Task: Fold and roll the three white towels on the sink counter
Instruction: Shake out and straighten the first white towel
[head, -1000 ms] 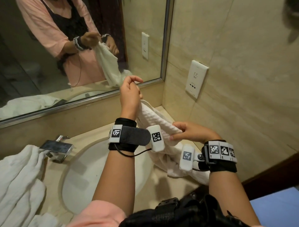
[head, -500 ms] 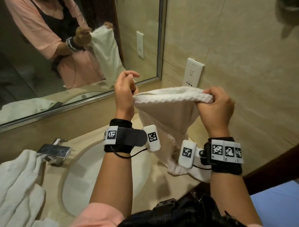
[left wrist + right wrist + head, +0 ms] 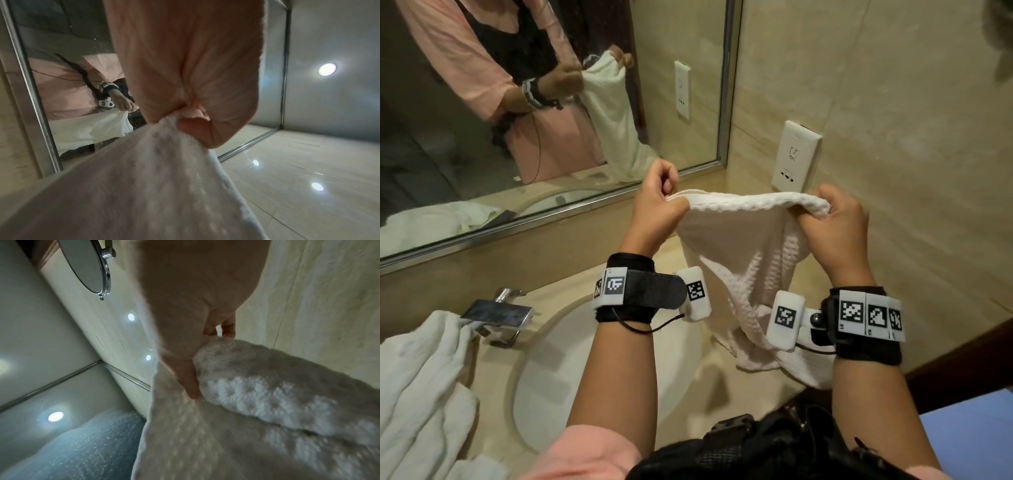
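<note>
The left hand (image 3: 657, 205) and right hand (image 3: 835, 226) each pinch a top corner of the white waffle-weave towel (image 3: 739, 246), stretched between them above the beige sink counter's (image 3: 681, 394) right end; its lower end rests there; crumpled white towels (image 3: 421, 383) lie at the counter's left edge.

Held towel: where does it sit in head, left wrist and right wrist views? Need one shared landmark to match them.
Head: held towel centre-right, top edge stretched between left hand and right hand, lower end on the counter.
Left wrist: fills the lower centre and left, pinched at its top.
Right wrist: lower right, rolled edge under the fingers.
Shared landmark: the mirror's metal frame.
</note>
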